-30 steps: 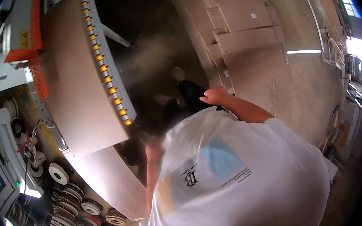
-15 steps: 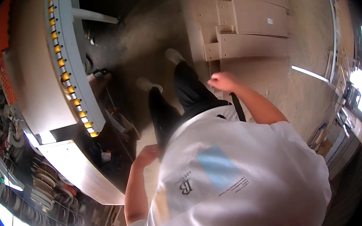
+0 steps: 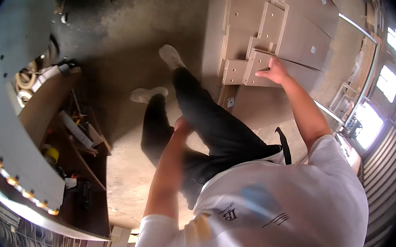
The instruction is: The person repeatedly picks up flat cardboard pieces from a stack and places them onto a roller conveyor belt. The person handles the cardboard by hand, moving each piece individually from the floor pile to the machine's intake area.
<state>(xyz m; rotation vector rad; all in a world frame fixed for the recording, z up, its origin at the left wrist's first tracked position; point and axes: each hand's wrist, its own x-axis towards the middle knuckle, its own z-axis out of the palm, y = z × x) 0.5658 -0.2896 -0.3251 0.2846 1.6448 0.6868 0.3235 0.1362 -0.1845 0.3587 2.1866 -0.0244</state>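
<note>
One bare right hand [image 3: 275,71] at the left part of a flat, beige-brown rectangular panel [image 3: 253,67] with small round holes. Seems to touch the panel near its upper edge, with the thumb spread to the left, away from the other fingers. Cannot tell whether pinching the panel or only resting on it, because of fingertips partly hidden. Just beside, under and above this panel, a wide layered pile of similar beige-brown boards [image 3: 296,37], some with small white square labels.

Lower and to the left, one bare left hand [image 3: 183,124], well apart from the pile, close beside the loose black trousers [image 3: 222,121]. Shows only a small, blurred part; cannot tell whether spread or pressed together, nor whether holding anything.

Farther out, below the trouser legs, two pale shoes [image 3: 170,56] on a dusty grey-brown concrete floor [image 3: 146,21]. At the lower right, a loose white T-shirt [image 3: 291,201] with blue and yellow printed patches.

At the far left, a long grey machine edge with yellow rollers [image 3: 12,180]; just beside it, a dark brown wooden case [image 3: 91,172] with mixed small tools inside. At the far right, bright windows [image 3: 369,124] above a ribbed wall [image 3: 383,201].
</note>
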